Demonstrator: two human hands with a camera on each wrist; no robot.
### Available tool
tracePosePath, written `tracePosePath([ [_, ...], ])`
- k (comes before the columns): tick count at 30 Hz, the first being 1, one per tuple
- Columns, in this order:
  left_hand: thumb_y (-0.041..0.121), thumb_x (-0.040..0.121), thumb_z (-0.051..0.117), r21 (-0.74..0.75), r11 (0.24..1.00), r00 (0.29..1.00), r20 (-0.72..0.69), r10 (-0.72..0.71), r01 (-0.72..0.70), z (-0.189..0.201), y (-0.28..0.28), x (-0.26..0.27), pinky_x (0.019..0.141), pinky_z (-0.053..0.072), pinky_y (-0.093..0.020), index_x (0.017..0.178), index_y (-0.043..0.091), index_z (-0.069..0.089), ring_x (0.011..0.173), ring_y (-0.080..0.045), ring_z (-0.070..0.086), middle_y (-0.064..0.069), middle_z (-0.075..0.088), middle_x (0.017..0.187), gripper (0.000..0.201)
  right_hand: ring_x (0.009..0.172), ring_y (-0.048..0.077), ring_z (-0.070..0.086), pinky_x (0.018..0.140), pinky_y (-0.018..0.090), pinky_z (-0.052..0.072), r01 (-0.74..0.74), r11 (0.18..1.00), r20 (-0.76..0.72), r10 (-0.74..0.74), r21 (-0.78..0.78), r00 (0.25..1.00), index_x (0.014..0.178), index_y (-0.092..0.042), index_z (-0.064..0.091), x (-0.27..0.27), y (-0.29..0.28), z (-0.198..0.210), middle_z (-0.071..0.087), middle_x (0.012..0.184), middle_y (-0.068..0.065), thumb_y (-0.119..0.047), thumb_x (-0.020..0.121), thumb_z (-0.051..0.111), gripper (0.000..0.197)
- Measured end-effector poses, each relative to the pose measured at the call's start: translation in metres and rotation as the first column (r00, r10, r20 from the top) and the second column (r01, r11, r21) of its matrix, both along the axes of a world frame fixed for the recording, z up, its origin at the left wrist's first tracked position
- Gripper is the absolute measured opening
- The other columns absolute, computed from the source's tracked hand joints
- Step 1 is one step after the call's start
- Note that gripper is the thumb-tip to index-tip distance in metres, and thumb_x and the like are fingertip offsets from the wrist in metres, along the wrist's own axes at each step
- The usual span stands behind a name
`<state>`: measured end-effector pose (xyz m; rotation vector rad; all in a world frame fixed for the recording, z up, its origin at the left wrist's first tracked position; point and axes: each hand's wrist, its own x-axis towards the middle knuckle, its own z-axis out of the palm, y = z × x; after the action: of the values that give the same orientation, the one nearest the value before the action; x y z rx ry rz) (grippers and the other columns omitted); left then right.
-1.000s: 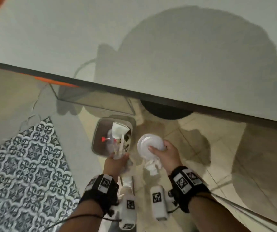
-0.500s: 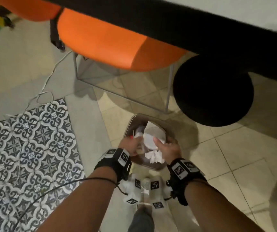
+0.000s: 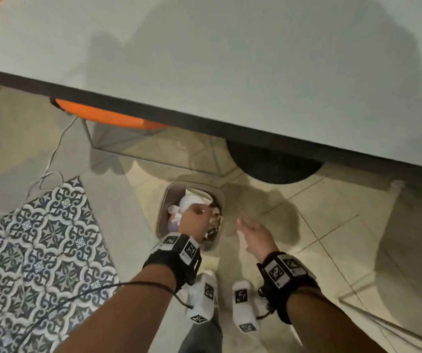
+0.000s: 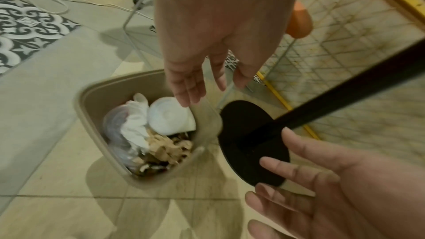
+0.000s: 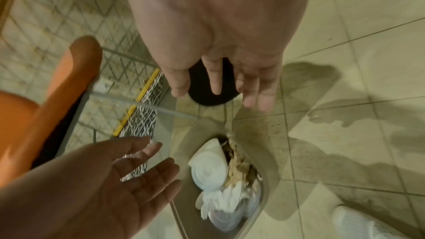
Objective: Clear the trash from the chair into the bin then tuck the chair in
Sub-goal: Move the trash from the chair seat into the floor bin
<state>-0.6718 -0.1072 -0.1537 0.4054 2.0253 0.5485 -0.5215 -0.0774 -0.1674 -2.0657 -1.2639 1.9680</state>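
A beige bin [image 3: 165, 200] [image 4: 96, 86] [image 5: 268, 154] stands on the tiled floor. Inside lie a white paper cup [image 4: 170, 119] [image 5: 208, 172], a crumpled white napkin [image 4: 135, 124] [image 5: 220, 199], a clear plastic lid [image 4: 115, 121] and brown scraps [image 4: 165, 148]. My left hand [image 3: 194, 220] [image 4: 207, 79] hovers over the bin, fingers straight, holding nothing. My right hand [image 3: 253, 233] [image 5: 230, 86] hangs empty just right of the bin, fingers spread. An orange chair [image 3: 108, 115] [image 5: 46, 97] sits partly under the table.
A white table [image 3: 230, 72] with a dark edge overhangs the scene; its black round base [image 3: 273, 166] [image 4: 248, 143] stands right of the bin. A patterned rug [image 3: 34, 250] lies to the left, with a white cable [image 3: 52, 159] on the floor. My white shoes [image 3: 202, 296] are below.
Both hands have let go of the cup, napkin and lid, which now lie in the bin. The right hand has moved off to the right; both have opened.
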Motion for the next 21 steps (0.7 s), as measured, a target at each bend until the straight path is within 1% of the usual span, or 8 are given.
tracePosePath([
  [2,0.026,0.086,0.055,0.045,0.996,0.997,0.007,-0.079,0.079,0.020,0.012,0.057,0.071,0.048,-0.035,0.080,0.011,0.062,0.083,-0.033,0.061,-0.022,0.064,0.083,0.017,0.114,0.026,0.056,0.104,0.043,0.043,0.123,0.992,-0.010,-0.123,0.005,0.992,0.123,-0.009,0.059,0.061,0.003,0.018,0.061,0.121,0.010,-0.035,0.093,0.055,0.040],
  [5,0.036,0.077,0.055,0.060,0.991,0.989,0.081,-0.122,0.117,0.031,0.020,0.120,0.078,0.052,-0.041,0.076,0.019,0.062,0.085,-0.031,0.064,-0.017,0.068,0.087,0.018,0.104,0.022,0.058,0.095,0.039,0.048,0.259,0.966,-0.017,-0.259,0.008,0.966,0.118,-0.009,0.061,0.135,0.005,0.031,0.062,0.115,0.007,-0.025,0.093,0.057,0.030],
  [8,0.020,0.091,0.053,0.105,0.976,0.955,0.206,-0.211,0.193,0.062,0.034,0.216,0.071,0.044,-0.029,0.083,0.018,0.061,0.075,-0.020,0.058,-0.005,0.062,0.080,0.012,0.082,0.019,0.059,0.068,0.032,0.049,0.503,0.862,-0.068,-0.500,0.061,0.864,0.100,-0.014,0.064,0.242,0.007,0.054,0.063,0.100,0.008,-0.017,0.091,0.060,0.010],
  [12,0.010,0.093,0.052,0.122,0.963,0.903,0.336,-0.266,0.238,0.088,0.048,0.352,0.059,0.039,-0.026,0.072,0.015,0.057,0.065,-0.016,0.051,-0.004,0.056,0.072,0.022,0.080,0.025,0.054,0.062,0.028,0.047,0.649,0.716,-0.107,-0.646,0.258,0.755,0.095,-0.002,0.061,0.389,0.007,0.091,0.059,0.091,0.010,-0.007,0.087,0.055,0.011],
  [14,0.010,0.093,0.052,0.136,0.950,0.881,0.355,-0.313,0.282,0.096,0.051,0.420,0.058,0.039,-0.025,0.072,0.015,0.057,0.065,-0.016,0.051,-0.004,0.057,0.072,0.023,0.079,0.025,0.055,0.068,0.030,0.047,0.605,0.672,-0.064,-0.645,0.427,0.761,0.086,-0.004,0.060,0.461,0.004,0.108,0.060,0.084,0.010,-0.015,0.084,0.049,0.015],
  [16,0.013,0.094,0.053,0.158,0.927,0.848,0.374,-0.375,0.340,0.105,0.053,0.483,0.057,0.040,-0.024,0.073,0.015,0.057,0.065,-0.015,0.052,-0.004,0.058,0.074,0.021,0.091,0.025,0.060,0.080,0.027,0.041,0.514,0.657,0.081,-0.655,0.551,0.751,0.094,-0.007,0.065,0.531,-0.003,0.118,0.068,0.099,0.012,-0.008,0.091,0.048,0.017],
  [18,0.014,0.094,0.053,0.188,0.904,0.808,0.406,-0.427,0.383,0.114,0.053,0.540,0.057,0.044,-0.022,0.074,0.015,0.056,0.067,-0.016,0.053,-0.007,0.059,0.078,0.020,0.099,0.028,0.059,0.081,0.025,0.038,0.458,0.585,0.166,-0.718,0.669,0.675,0.099,-0.012,0.065,0.592,-0.012,0.131,0.066,0.108,0.015,-0.009,0.089,0.055,0.015],
  [21,0.032,0.091,0.056,0.256,0.845,0.786,0.315,-0.532,0.469,0.120,0.055,0.609,0.076,0.046,-0.032,0.079,0.029,0.057,0.076,-0.015,0.056,0.002,0.061,0.083,0.012,0.113,0.038,0.050,0.090,0.037,0.042,0.225,0.504,0.334,-0.786,0.834,0.520,0.107,-0.007,0.066,0.669,-0.017,0.147,0.057,0.115,0.024,-0.010,0.083,0.066,0.024],
])
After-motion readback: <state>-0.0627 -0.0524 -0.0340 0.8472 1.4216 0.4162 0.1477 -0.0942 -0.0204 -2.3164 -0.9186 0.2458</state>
